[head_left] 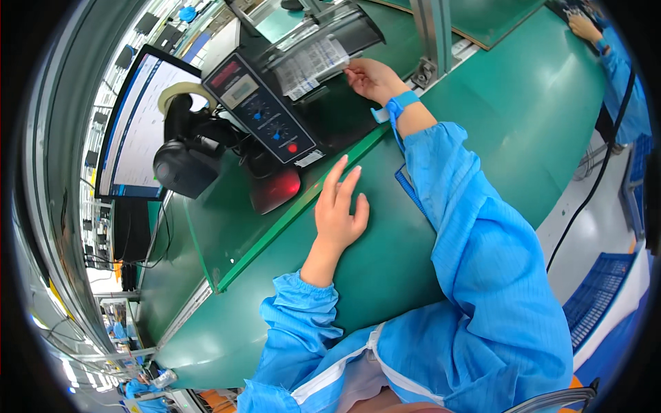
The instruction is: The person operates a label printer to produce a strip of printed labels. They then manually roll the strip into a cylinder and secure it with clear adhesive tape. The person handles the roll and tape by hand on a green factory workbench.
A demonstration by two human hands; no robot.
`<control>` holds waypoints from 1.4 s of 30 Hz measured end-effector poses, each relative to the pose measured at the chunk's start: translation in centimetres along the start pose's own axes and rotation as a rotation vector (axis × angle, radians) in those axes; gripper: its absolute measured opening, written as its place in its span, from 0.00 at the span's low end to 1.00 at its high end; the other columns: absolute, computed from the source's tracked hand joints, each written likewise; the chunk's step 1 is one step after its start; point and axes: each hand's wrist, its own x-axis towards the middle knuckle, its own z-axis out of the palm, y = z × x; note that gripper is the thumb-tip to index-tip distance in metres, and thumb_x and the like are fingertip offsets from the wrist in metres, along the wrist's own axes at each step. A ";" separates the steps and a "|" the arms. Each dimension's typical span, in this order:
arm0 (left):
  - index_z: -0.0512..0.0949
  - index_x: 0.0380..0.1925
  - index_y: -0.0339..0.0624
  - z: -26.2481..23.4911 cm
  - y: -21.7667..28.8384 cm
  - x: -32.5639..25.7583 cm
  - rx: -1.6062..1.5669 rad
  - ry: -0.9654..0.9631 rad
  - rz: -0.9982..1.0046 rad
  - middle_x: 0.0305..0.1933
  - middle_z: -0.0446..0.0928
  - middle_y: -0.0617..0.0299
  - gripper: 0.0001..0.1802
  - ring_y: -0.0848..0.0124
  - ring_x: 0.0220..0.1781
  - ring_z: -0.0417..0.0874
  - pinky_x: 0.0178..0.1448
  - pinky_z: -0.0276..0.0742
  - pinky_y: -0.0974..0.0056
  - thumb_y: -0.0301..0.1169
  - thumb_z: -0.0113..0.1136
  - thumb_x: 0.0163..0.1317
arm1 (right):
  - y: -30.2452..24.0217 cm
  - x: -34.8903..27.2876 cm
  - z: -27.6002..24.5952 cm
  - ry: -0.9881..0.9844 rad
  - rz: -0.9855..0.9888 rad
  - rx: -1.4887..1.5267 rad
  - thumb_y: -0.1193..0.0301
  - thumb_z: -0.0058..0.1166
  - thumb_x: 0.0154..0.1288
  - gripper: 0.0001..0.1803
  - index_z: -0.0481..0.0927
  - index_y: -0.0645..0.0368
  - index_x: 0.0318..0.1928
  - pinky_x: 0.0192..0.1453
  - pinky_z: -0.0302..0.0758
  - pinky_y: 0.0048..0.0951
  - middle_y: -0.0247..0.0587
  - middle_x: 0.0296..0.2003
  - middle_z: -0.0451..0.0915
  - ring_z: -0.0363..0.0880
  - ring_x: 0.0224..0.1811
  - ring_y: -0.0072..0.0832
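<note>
Right hand (372, 79): reached forward, fingers (356, 69) pinched on the lower right corner of a white printed label strip (313, 63) that hangs from the slot of a dark machine (323, 41); a blue wrist strap (399, 104) circles the wrist just behind the hand. Left hand (337, 213): flat on the green tabletop (385, 255), palm down, fingers (335, 180) released and slightly spread, holding nothing. Just ahead of the left fingertips: a raised green edge strip, and beyond it a red-glowing scanner base (275, 189). Farther ahead and left of those fingers: a black control panel (261, 107) with blue knobs, a red button and a small display, lying between the two hands; a black handheld scanner (186, 165) on its stand; a roll of pale tape (184, 93) above it; a lit monitor (141, 124) leaning at the far left. Right of the right fingers: a metal frame post (435, 34) bolted to the tabletop. Both forearms in blue work-coat sleeves. Far upper right, well apart: another person's hand (584, 27) and blue sleeve
</note>
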 end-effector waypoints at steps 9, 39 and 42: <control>0.67 0.50 0.35 0.8 -0.7 -0.2 -0.015 0.010 0.018 0.58 0.64 0.45 0.26 0.61 0.49 0.73 0.41 0.75 0.68 0.18 0.52 0.46 | -0.2 0.4 -0.5 -0.018 -0.072 0.027 0.79 0.48 0.56 0.04 0.68 0.66 0.28 0.24 0.73 0.17 0.41 0.26 0.71 0.75 0.22 0.26; 0.68 0.49 0.33 0.8 -0.8 -0.3 0.016 -0.012 0.014 0.54 0.68 0.44 0.24 0.61 0.45 0.75 0.39 0.77 0.67 0.18 0.51 0.47 | -1.5 2.9 -1.6 0.163 -0.587 -1.399 0.70 0.52 0.48 0.12 0.82 0.54 0.36 0.39 0.75 0.30 0.40 0.32 0.81 0.79 0.34 0.32; 0.68 0.49 0.33 0.9 -1.0 -0.3 0.026 -0.023 0.024 0.54 0.68 0.44 0.24 0.61 0.45 0.75 0.40 0.77 0.66 0.18 0.52 0.47 | -1.6 3.1 -2.1 0.131 -0.652 -1.479 0.68 0.56 0.47 0.11 0.82 0.53 0.35 0.40 0.74 0.30 0.40 0.33 0.81 0.79 0.33 0.32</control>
